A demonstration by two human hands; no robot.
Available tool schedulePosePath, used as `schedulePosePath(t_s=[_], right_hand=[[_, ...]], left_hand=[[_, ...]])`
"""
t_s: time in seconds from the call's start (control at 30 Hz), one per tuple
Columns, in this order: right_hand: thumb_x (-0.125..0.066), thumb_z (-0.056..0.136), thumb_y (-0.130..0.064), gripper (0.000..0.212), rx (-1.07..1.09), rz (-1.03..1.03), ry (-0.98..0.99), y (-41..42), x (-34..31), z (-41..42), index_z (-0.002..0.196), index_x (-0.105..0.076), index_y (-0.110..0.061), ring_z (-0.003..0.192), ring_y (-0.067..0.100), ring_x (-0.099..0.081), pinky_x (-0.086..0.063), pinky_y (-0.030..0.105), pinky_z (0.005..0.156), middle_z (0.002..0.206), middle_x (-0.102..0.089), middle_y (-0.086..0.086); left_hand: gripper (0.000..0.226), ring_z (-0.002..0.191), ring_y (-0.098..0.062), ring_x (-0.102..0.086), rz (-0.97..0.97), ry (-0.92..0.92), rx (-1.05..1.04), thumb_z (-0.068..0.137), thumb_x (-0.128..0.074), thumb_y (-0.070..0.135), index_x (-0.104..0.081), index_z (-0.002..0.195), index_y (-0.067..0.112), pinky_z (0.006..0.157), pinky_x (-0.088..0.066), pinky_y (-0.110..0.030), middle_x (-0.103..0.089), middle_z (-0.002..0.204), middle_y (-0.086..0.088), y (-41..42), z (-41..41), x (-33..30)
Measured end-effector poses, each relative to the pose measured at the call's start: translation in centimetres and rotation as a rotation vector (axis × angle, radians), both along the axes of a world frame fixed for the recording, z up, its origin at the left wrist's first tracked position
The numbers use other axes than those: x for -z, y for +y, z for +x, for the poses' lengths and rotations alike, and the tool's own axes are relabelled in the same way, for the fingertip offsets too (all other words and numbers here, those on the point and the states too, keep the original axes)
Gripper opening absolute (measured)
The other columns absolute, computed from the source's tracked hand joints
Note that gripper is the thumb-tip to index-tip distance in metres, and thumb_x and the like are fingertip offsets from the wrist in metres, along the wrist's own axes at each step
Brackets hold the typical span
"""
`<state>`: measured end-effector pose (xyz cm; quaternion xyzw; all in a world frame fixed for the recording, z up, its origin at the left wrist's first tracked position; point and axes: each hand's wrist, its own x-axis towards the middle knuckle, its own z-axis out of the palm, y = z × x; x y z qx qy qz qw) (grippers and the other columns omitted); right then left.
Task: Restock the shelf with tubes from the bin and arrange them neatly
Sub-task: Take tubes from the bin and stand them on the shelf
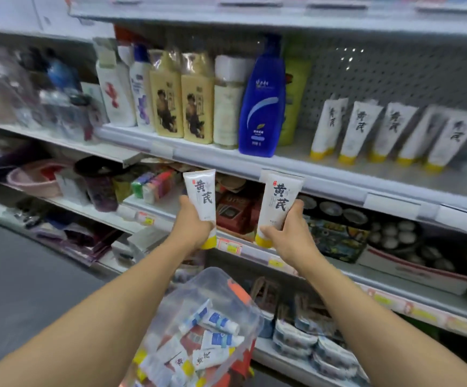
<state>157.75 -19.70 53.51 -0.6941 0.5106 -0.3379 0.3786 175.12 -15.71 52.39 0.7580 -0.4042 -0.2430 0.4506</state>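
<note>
A flat white tube [201,198] is gripped by the left hand [194,229], another [277,206] by the right hand [289,237], yellow caps down, above the clear plastic bin [221,286].

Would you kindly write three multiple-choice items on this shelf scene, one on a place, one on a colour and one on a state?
1. Where does the row of white tubes stand?
A. right of the blue bottle, on its shelf
B. in the clear bin
C. on the floor

2. What colour is the cap of each held tube?
A. red
B. yellow
C. black

3. What is the left hand doing?
A. hanging idle
B. pressing flat on the shelf
C. gripping a tube

Answers: 1 A, the row stands upright on the shelf beside the bottle; 2 B, yellow caps show below both hands; 3 C, its fingers wrap the tube, as the right hand grips another tube.
</note>
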Motion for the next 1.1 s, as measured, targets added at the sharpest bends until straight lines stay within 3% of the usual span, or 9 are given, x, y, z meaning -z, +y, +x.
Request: schedulePosePath(t_s=[0.13, 0.27, 0.63, 0.77, 0.9, 1.0, 1.1], right_hand=[[-0.06, 0.087, -0.005, 0.051, 0.085, -0.062, -0.008, 0.1, -3.3, -3.2, 0.124, -0.026, -0.009, 0.1, 0.013, -0.048, -0.043, 0.028, 0.082, 0.131, -0.049, 0.007], [-0.06, 0.087, -0.007, 0.05, 0.17, -0.09, -0.015, -0.2, -5.3, -6.9, 0.125, -0.028, -0.012, 0.117, 0.023, -0.052, -0.048, 0.035, 0.092, 0.136, -0.047, 0.006], [-0.062, 0.086, -0.009, 0.045, 0.44, -0.173, 0.016, -4.2, -8.4, -17.4, 0.12, -0.033, -0.008, 0.117, 0.025, -0.052, -0.043, 0.031, 0.086, 0.135, -0.049, 0.009], [-0.06, 0.088, -0.009, 0.051, 0.465, -0.183, -0.012, -7.2, -9.6, -20.7, 0.129, -0.029, -0.009, 0.1, 0.018, -0.05, -0.041, 0.027, 0.076, 0.132, -0.05, 0.007], [-0.059, 0.088, -0.006, 0.044, 0.472, -0.208, -0.015, -11.7, -10.3, -23.4, 0.122, -0.031, -0.007, 0.114, 0.022, -0.052, -0.04, 0.027, 0.081, 0.132, -0.049, 0.008], [-0.06, 0.087, -0.005, 0.047, 0.451, -0.206, -0.017, -15.4, -10.5, -24.8, 0.124, -0.031, -0.005, 0.114, 0.022, -0.051, -0.04, 0.026, 0.084, 0.132, -0.049, 0.009], [-0.063, 0.086, -0.007, 0.049, 0.451, -0.179, 0.035, -19.4, -10.4, -25.6, 0.124, -0.033, -0.002, 0.113, 0.026, -0.054, -0.041, 0.026, 0.08, 0.128, -0.053, 0.012]], left_hand=[[0.052, 0.119, -0.03, -0.049, -0.028, -0.035, 0.11, 0.086, -0.059, 0.002, -0.024, 0.124, 0.005, 0.09, -0.041, -0.036, -0.047, 0.133, -0.014, -1.5, -2.8, -3.1], [0.061, 0.124, -0.028, -0.046, -0.052, -0.032, 0.222, 0.087, -0.058, 0.003, -0.017, 0.133, 0.006, 0.099, -0.043, -0.04, -0.043, 0.137, -0.013, -3.4, -6.0, -5.3], [0.053, 0.12, -0.029, -0.047, -0.15, -0.093, 0.414, 0.087, -0.058, 0.003, -0.023, 0.126, 0.003, 0.093, -0.041, -0.036, -0.044, 0.136, -0.013, -9.6, -15.9, -9.8], [0.051, 0.12, -0.029, -0.047, -0.182, -0.114, 0.445, 0.086, -0.059, 0.004, -0.024, 0.124, 0.006, 0.089, -0.04, -0.033, -0.046, 0.134, -0.011, -13.3, -19.0, -10.9], [0.049, 0.117, -0.025, -0.047, -0.217, -0.075, 0.484, 0.086, -0.057, 0.001, -0.023, 0.121, 0.011, 0.094, -0.043, -0.034, -0.045, 0.134, -0.009, -17.7, -21.8, -11.4], [0.044, 0.112, -0.021, -0.048, -0.247, -0.079, 0.487, 0.086, -0.057, -0.001, -0.025, 0.112, 0.015, 0.086, -0.04, -0.028, -0.046, 0.125, -0.005, -20.8, -24.0, -11.6], [0.051, 0.113, -0.023, -0.049, -0.246, -0.104, 0.462, 0.086, -0.058, 0.0, -0.027, 0.126, 0.01, 0.085, -0.038, -0.026, -0.047, 0.118, -0.003, -23.8, -26.1, -11.6]])
